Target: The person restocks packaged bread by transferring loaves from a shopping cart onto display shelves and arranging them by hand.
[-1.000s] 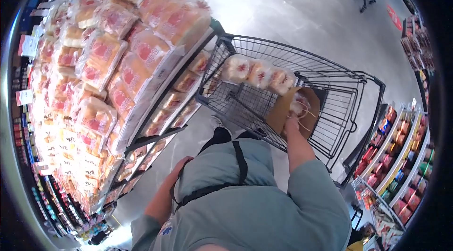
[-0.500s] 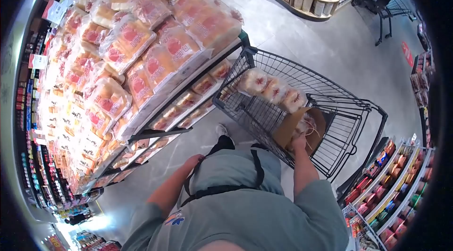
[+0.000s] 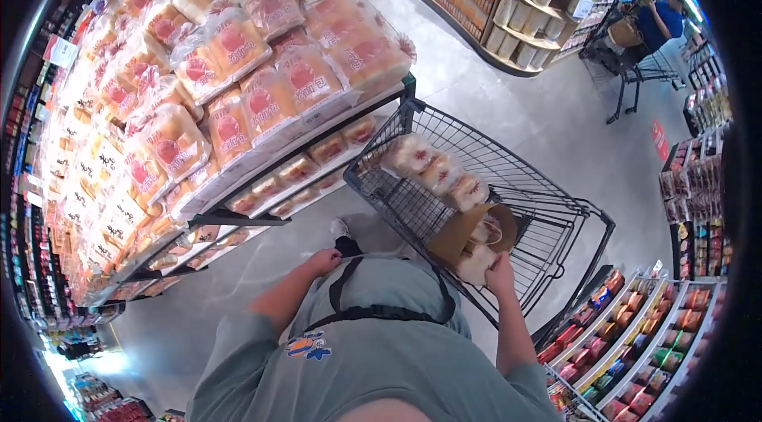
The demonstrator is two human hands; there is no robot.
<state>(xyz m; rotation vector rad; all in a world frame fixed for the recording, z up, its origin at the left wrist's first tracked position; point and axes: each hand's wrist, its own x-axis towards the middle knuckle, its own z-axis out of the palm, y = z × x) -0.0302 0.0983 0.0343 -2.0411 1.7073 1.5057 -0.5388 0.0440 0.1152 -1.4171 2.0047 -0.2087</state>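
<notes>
Packaged bread in display and cart, right hand on a pale item

Far left to centre-left: one large heap of bread loaves (image 3: 232, 130), golden and pale, in clear plastic wrappers with red printing, some at the left end with black lettering. Below it, dark-framed display shelves (image 3: 279, 221) carrying further packaged bread.

Next: one bare left hand (image 3: 324, 262), at waist height beside the grey-green shirt (image 3: 381, 358) with black straps; fingers curled, though whether they grip anything cannot be told.

Centre: one dark grey wire shopping cart (image 3: 548, 208), its far end close beside the display. Inside, a row of three pale, rounded bread packs (image 3: 439, 174) in clear plastic with red star-shaped marks. Just beside the row, one open brown paper bag (image 3: 454, 236) with a light cord handle.

At the bag's near side: one pale, soft-looking item (image 3: 476, 265), its edge grasped between the thumb and fingers of the right hand (image 3: 500, 273).

Right: one curved shelf unit of pale canisters (image 3: 520, 16) at the top; tiered racks of colourful packets (image 3: 635, 347) at the bottom; a person in blue (image 3: 663, 24) beside another cart (image 3: 635, 73), well apart.
</notes>
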